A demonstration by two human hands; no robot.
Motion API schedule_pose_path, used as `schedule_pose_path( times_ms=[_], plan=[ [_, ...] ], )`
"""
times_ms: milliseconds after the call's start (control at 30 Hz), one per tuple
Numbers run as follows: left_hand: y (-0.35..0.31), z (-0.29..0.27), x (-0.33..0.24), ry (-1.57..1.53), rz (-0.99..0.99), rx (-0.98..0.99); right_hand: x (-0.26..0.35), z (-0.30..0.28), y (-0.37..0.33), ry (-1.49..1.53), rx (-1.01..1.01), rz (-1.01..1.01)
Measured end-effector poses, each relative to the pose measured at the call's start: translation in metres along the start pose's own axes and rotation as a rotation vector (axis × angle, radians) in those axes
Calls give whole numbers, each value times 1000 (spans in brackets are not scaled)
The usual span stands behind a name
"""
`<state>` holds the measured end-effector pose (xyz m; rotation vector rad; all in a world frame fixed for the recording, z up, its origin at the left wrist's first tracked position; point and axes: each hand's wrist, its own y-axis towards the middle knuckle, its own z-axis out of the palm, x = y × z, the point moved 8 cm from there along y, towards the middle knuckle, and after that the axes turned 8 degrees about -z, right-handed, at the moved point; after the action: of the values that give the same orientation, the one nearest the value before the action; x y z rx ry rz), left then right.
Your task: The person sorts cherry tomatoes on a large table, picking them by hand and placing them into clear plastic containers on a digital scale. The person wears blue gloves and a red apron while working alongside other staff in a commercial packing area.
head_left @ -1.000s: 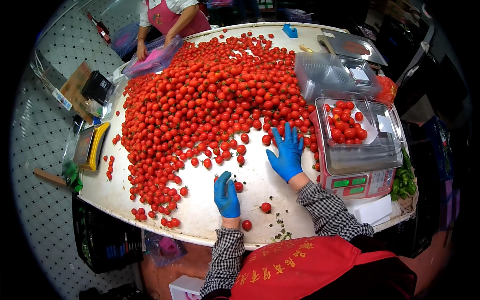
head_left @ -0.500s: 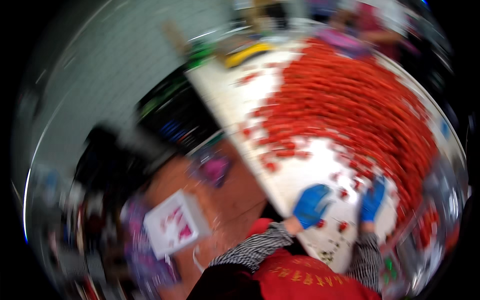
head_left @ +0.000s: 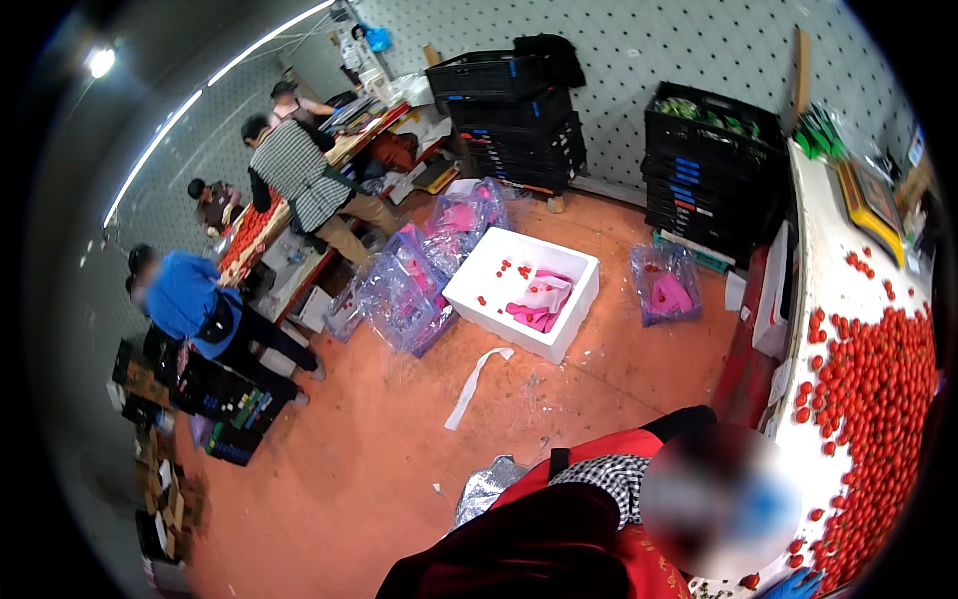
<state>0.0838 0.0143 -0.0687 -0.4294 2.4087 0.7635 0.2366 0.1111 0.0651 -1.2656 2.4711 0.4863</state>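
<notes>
Grip state can't tell, blue-gloved hand (head_left: 798, 584) at frame edge nr small round red tomatoes (head_left: 878, 399) on white table (head_left: 828, 230).

Red tomatoes (head_left: 878, 369) cover the white table (head_left: 833, 290). The white box (head_left: 521, 292) holds pink wrapping (head_left: 539, 299), black crates (head_left: 711, 170) stand behind, and the floor (head_left: 379, 449) looks orange.
</notes>
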Motion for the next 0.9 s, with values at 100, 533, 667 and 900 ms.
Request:
schedule_pose_path(
  times_ms=[100,533,667,900],
  plan=[
    [1,10,-2,-110,-55,96,28,-63,-9,-40,100,-28],
    [-46,-52,-53,-257,-61,29,252,-330,-129,298,-1019,-205],
    [-54,-58,-59,-271,-74,25,224,-275,-110,320,-917,-232],
    [-60,-64,-68,-287,-81,-1,159,-178,-74,309,-803,-242]
  ],
)
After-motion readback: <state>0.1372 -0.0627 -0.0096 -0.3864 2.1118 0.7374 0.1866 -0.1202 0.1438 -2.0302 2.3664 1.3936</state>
